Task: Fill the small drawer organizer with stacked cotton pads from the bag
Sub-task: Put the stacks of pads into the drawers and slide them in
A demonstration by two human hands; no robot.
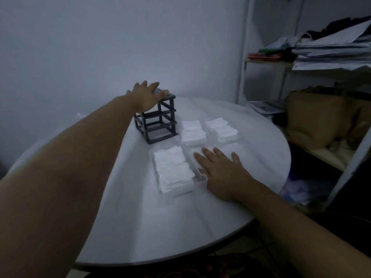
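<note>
Resting your spread left hand (146,98) on the black open-frame plastic rack (157,121), you press your right hand (221,171), fingers spread, flat on the white round table (180,227).

Both forearms were bare up to the frame edges, with no sleeves, watch or bracelet in view. The left hand (146,97) and the right hand (221,169) wore no gloves or rings. Dark patterned fabric showed at the bottom edge, blurred.

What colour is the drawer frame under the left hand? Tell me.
Black, or very dark grey, drawer frame; seen in the head view.
</note>
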